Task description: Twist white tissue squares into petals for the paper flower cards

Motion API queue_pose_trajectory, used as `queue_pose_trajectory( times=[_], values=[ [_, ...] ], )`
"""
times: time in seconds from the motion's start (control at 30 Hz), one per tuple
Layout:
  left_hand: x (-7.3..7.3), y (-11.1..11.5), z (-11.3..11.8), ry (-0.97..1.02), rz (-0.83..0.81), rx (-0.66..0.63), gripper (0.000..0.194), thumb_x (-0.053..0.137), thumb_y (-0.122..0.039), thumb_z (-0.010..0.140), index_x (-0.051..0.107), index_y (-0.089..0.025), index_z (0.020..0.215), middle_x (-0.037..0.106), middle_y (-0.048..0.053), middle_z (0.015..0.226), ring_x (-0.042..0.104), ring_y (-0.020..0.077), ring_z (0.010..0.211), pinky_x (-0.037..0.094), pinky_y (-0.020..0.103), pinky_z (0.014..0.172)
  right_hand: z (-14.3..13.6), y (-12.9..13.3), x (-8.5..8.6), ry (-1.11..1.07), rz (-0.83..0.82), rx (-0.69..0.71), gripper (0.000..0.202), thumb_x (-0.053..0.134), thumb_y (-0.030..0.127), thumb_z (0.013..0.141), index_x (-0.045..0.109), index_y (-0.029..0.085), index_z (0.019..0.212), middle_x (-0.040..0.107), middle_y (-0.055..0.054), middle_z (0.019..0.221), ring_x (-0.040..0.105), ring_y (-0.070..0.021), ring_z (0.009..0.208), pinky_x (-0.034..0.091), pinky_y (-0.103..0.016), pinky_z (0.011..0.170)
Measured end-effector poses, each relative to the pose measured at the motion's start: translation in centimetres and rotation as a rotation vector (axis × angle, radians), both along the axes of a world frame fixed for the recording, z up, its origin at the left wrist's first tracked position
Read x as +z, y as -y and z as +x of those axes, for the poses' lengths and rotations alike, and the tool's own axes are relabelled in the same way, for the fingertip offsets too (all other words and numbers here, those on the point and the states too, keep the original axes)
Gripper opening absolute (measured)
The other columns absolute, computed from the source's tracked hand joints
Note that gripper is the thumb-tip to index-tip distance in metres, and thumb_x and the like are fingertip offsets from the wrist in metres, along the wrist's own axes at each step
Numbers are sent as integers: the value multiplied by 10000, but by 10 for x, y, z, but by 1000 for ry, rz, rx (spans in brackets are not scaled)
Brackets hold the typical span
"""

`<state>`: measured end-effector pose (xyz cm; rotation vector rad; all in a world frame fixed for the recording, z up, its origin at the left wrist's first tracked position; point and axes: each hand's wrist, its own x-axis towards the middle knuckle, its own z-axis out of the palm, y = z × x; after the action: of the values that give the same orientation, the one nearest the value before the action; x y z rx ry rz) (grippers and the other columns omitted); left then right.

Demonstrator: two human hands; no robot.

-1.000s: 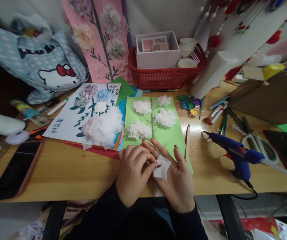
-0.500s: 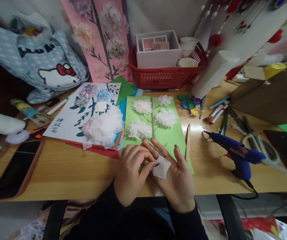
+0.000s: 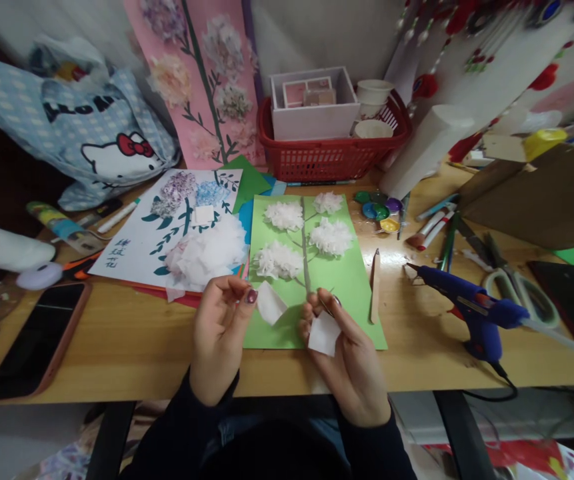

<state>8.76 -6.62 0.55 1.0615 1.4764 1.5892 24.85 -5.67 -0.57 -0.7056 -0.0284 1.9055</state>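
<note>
My left hand (image 3: 221,327) pinches a thin white paper square (image 3: 271,304) by its corner, above the left edge of the green sheet (image 3: 287,333). Curled around a second white paper square (image 3: 323,335), my right hand (image 3: 349,363) holds it against palm and fingers; whether that is one layer or several I cannot tell. On the green sheet are several ruffled white paper flowers (image 3: 331,237) along a painted grey stem (image 3: 305,253). To the left, a heap of white tissue paper (image 3: 211,250) lies on a white sheet with painted leaves (image 3: 121,257).
At right lie a blue glue gun (image 3: 471,300), scissors (image 3: 521,287) and a wooden stick (image 3: 375,287). Small paint pots (image 3: 379,208) sit behind the green sheet. A red basket (image 3: 311,157) stands at the back, a phone (image 3: 37,340) at left, a checked bag (image 3: 111,133) behind it.
My hands have moved apart. The left has drawn one paper square away to the left, and the right hand's fingers have curled in around the other square.
</note>
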Motion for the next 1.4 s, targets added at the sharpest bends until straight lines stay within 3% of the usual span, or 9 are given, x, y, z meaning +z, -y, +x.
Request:
queue_pose_trajectory(
  times=[0.1, 0.2, 0.3, 0.43, 0.63, 0.8, 1.03, 1.23, 1.4],
  values=[
    [-2, 0, 1, 107, -37, -68, 153, 712, -326, 889, 614, -212, 914, 601, -29, 812, 547, 88, 713, 463, 160, 662, 2, 2, -1, 18, 48, 6, 189, 845, 231, 767, 696, 165, 862, 442, 104, 573, 323, -19, 414, 312, -111, 382],
    [1, 2, 5, 142, -64, -140, 186, 720, -353, 889, 610, -205, 912, 592, -26, 810, 552, 84, 740, 456, 146, 675, 1, 7, -1, 131, 109, 101, 263, 820, 367, 810, 631, 185, 825, 255, 129, 540, 112, -35, 422, 154, -125, 355],
    [8, 5, 10, 166, -104, -254, 225, 733, -377, 877, 598, -199, 902, 595, -18, 804, 572, 95, 760, 463, 153, 677, -3, 15, -4, 255, 234, 171, 303, 784, 450, 835, 599, 217, 891, 259, 125, 543, 115, -47, 439, 141, -143, 383],
    [12, 7, 13, 184, -178, -348, 285, 764, -409, 843, 592, -193, 912, 591, -11, 811, 570, 104, 763, 461, 163, 662, -6, 23, -10, 449, 384, 238, 260, 744, 428, 886, 623, 198, 888, 405, 79, 605, 210, -59, 495, 177, -166, 431],
    [12, 4, 6, 258, -310, -479, 460, 753, -549, 804, 592, -174, 1017, 557, -32, 727, 532, 97, 668, 448, 184, 625, -1, 25, -17, 483, 387, 240, 262, 694, 427, 925, 615, 188, 853, 449, 63, 622, 290, -73, 529, 240, -186, 482],
    [18, 4, -3, 158, -372, -593, 373, 743, -495, 821, 627, -143, 786, 581, -5, 712, 539, 111, 688, 447, 212, 665, 0, 26, -21, 513, 400, 261, 248, 693, 407, 925, 601, 189, 850, 472, 50, 642, 334, -87, 552, 260, -196, 496],
    [17, 6, -5, 66, -269, -516, 277, 754, -333, 797, 569, -162, 680, 528, -36, 633, 469, 88, 579, 393, 198, 559, 3, 33, -20, 602, 472, 91, 288, 681, 455, 908, 566, 210, 811, 385, 63, 625, 278, -105, 526, 251, -223, 487],
    [19, 11, -6, -205, -145, -468, 246, 765, -243, 769, 577, -167, 629, 557, -34, 597, 489, 88, 558, 388, 184, 531, 6, 39, -21, 655, 703, 185, 318, 586, 443, 973, 569, 203, 765, 400, 48, 640, 273, -113, 541, 246, -251, 512],
    [21, 12, -10, -245, -139, -523, 268, 765, -213, 747, 554, -165, 589, 539, -43, 561, 457, 73, 525, 356, 170, 497, 6, 36, -14, 677, 689, 272, 310, 553, 462, 991, 571, 208, 812, 379, 52, 661, 259, -113, 553, 235, -252, 515]
  ],
)
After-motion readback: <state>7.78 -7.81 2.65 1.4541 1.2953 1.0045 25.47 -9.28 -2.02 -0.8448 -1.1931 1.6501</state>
